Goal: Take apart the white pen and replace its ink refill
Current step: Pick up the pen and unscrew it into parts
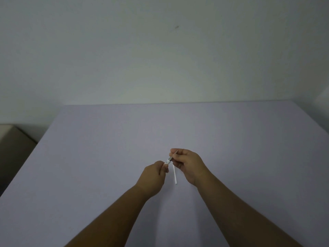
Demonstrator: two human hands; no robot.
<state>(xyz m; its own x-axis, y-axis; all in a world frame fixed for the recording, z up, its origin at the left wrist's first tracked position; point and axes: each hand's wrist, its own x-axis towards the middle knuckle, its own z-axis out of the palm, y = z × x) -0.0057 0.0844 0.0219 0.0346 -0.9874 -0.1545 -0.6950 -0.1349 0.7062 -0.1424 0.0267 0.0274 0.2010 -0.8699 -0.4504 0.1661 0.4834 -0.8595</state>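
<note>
My left hand [156,172] is closed around the white pen barrel [167,162], of which only the short white end shows past the fingers. From that end a grey tip section and a thin refill [173,155] run up and to the right into my right hand [187,164], whose fingertips pinch it. A second thin white refill [175,174] lies on the table just below and between the two hands, pointing toward me. Both hands hover slightly above the tabletop at its middle.
The pale lilac table [106,157] fills the lower view, its far edge against a plain white wall [160,50]. A dark gap and a beige box-like object [12,136] sit off the table's left side.
</note>
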